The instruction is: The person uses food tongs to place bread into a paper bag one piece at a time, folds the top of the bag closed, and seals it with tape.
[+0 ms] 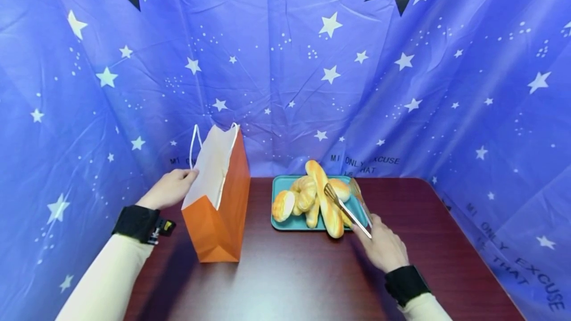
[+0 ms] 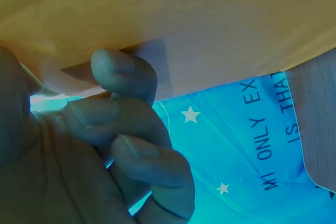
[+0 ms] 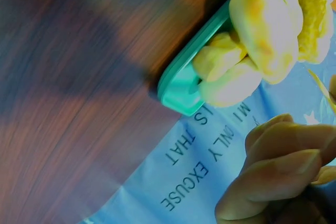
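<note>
"Where was the orange bag (image 1: 235,197)?"

"On the desk (image 1: 285,271), at the tray (image 1: 296,222)'s nine o'clock — the left hand (image 1: 168,188) pinched its rim."

"And the right hand (image 1: 383,245)?"

"At four o'clock, it gripped tongs (image 1: 350,215) over the long loaf (image 1: 327,214) — contact was hard to judge."

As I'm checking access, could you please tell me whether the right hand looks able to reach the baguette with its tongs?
Probably yes: the right hand holds the tongs close to the baguette, which seems to lie atop the other breads on the teal tray, uncovered by them.
</note>
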`<state>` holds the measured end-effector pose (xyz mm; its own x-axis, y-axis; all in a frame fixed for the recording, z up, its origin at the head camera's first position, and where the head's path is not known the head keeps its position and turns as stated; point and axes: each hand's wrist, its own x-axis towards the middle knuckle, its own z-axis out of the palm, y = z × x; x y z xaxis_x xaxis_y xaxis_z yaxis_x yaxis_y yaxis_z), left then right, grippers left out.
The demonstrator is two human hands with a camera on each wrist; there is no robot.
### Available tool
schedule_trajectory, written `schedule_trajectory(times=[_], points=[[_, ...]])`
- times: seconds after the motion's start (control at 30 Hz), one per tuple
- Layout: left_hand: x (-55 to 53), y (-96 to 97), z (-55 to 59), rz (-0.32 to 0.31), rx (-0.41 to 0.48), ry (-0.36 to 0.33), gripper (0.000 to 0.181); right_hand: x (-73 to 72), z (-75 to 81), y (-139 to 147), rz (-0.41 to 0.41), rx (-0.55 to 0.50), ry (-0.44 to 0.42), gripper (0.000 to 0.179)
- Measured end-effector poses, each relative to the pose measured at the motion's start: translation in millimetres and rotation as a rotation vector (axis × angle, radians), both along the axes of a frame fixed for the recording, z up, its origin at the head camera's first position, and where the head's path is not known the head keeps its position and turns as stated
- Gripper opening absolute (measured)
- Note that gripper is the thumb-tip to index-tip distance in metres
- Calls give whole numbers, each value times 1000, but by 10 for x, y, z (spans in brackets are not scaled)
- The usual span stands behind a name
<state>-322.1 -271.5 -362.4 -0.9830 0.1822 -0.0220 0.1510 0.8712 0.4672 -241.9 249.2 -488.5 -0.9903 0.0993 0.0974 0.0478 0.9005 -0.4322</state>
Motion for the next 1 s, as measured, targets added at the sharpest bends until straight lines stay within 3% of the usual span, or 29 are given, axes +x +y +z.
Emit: schedule_trajectory(times=[0.37,0.67,1.0], points=[[5,8,-3,12,10,-10,70,-77,-47,-236,6,24,-7,70],[17,18,11,5,13,-15,69,-145,-96,-337,-22,37,-20,54],[13,21,-8,-7,4,15,67,-128,-33,-398,6,56,-38,57]])
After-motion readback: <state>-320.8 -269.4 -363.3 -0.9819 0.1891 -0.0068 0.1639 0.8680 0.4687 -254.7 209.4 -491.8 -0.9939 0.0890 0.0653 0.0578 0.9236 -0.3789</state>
